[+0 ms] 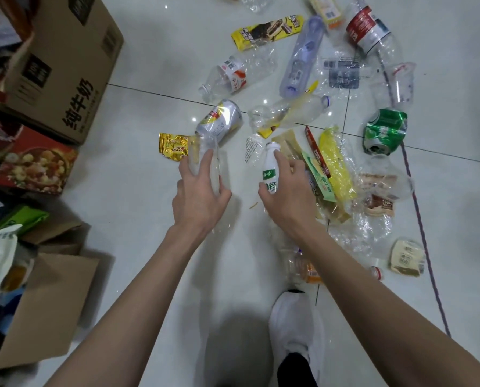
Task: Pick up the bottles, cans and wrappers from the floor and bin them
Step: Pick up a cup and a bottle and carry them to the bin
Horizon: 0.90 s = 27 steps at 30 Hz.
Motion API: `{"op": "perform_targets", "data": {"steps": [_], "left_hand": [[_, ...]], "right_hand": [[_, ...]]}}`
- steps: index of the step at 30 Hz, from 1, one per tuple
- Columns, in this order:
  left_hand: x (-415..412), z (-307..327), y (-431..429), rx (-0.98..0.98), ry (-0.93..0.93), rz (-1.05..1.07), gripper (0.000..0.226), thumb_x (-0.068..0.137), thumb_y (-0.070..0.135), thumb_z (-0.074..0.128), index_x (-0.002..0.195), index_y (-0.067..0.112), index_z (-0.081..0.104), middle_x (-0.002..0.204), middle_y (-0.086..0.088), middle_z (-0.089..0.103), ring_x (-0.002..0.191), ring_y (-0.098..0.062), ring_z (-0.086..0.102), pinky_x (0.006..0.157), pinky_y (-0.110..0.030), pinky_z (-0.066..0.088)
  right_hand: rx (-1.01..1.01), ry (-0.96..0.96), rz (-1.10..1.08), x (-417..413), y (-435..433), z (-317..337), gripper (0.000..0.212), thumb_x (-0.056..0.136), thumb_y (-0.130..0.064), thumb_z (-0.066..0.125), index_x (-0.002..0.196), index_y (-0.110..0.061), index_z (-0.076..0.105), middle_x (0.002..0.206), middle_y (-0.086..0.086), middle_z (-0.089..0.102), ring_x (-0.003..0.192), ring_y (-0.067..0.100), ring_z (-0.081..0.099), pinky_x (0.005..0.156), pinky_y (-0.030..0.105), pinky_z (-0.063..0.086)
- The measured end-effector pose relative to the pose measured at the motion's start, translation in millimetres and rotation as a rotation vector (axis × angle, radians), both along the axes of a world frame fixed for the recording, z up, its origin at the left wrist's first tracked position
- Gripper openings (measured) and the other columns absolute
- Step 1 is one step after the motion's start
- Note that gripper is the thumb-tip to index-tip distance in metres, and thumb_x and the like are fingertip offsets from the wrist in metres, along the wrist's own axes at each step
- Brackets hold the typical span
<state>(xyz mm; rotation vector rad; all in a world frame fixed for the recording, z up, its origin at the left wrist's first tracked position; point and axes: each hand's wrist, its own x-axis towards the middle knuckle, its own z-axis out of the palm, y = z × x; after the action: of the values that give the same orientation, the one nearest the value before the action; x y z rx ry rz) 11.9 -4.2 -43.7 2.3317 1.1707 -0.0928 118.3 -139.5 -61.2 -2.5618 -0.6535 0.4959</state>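
My left hand [199, 194] is closed around a clear plastic bottle [202, 152] held above the white tiled floor. My right hand [286, 191] grips a small white bottle with a green label [271, 169]. Just beyond the clear bottle lie a silver can [219, 121] and a gold wrapper [173, 147]. Further out are a crushed green can [385, 131], a yellow wrapper [266, 32], several clear bottles such as one with a red label [368, 29], and a pile of wrappers [333, 169] right of my right hand.
Open cardboard boxes holding rubbish stand at the left: a large brown one [65, 65] at the back and a nearer one [46, 303]. My white shoe [296, 331] is at the bottom. A purple cord [423, 233] runs along the right.
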Motion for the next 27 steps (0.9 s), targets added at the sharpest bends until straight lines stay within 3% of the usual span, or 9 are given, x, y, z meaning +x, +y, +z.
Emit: {"op": "perform_targets", "data": {"steps": [5,14,19,24,27], "left_hand": [[-3.7,107.0,-13.1,-0.022,-0.09,0.004,0.064,0.094,0.044,0.054,0.15,0.045,0.025,0.159,-0.008,0.02,0.119,-0.039,0.055,0.089,-0.047,0.048],[-7.1,371.4,-52.8,-0.023,-0.163,-0.143,0.066,0.095,0.049,0.053,0.152,0.05,0.019,0.155,-0.006,0.028,0.13,-0.031,0.047,0.095,-0.044,0.044],[-9.9,507.4,-80.2,-0.03,-0.279,-0.276,0.069,0.094,0.047,0.057,0.152,0.048,0.021,0.156,-0.006,0.029,0.132,-0.024,0.045,0.094,-0.031,0.037],[-17.2,605.0,-129.1,-0.085,-0.341,-0.39,0.068,0.094,0.045,0.059,0.151,0.05,0.025,0.153,-0.007,0.032,0.122,-0.022,0.051,0.095,-0.031,0.039],[-21.7,635.8,-165.9,-0.114,-0.351,-0.482,0.069,0.093,0.045,0.06,0.151,0.052,0.023,0.153,-0.007,0.029,0.12,-0.022,0.053,0.096,-0.041,0.047]], "right_hand": [[0.15,0.017,-0.101,-2.1,-16.4,107.0,0.075,0.091,-0.032,0.069,0.156,-0.024,0.033,0.141,0.008,0.042,0.12,0.027,0.054,0.086,0.041,0.053],[0.328,-0.069,-0.284,-32.6,-68.2,374.8,0.072,0.092,-0.033,0.069,0.155,-0.024,0.036,0.138,0.003,0.044,0.116,0.017,0.054,0.084,0.028,0.047],[0.415,-0.128,-0.427,-58.8,-111.0,513.0,0.072,0.09,-0.031,0.071,0.154,-0.024,0.039,0.134,0.002,0.043,0.107,0.01,0.055,0.084,0.025,0.049],[0.474,-0.188,-0.589,-94.6,-159.7,604.0,0.071,0.09,-0.026,0.074,0.153,-0.022,0.041,0.13,0.004,0.042,0.096,-0.002,0.048,0.08,0.021,0.052],[0.476,-0.202,-0.676,-114.3,-193.9,633.4,0.072,0.09,-0.025,0.074,0.153,-0.025,0.04,0.129,0.002,0.043,0.095,-0.002,0.049,0.079,0.018,0.05]]}}
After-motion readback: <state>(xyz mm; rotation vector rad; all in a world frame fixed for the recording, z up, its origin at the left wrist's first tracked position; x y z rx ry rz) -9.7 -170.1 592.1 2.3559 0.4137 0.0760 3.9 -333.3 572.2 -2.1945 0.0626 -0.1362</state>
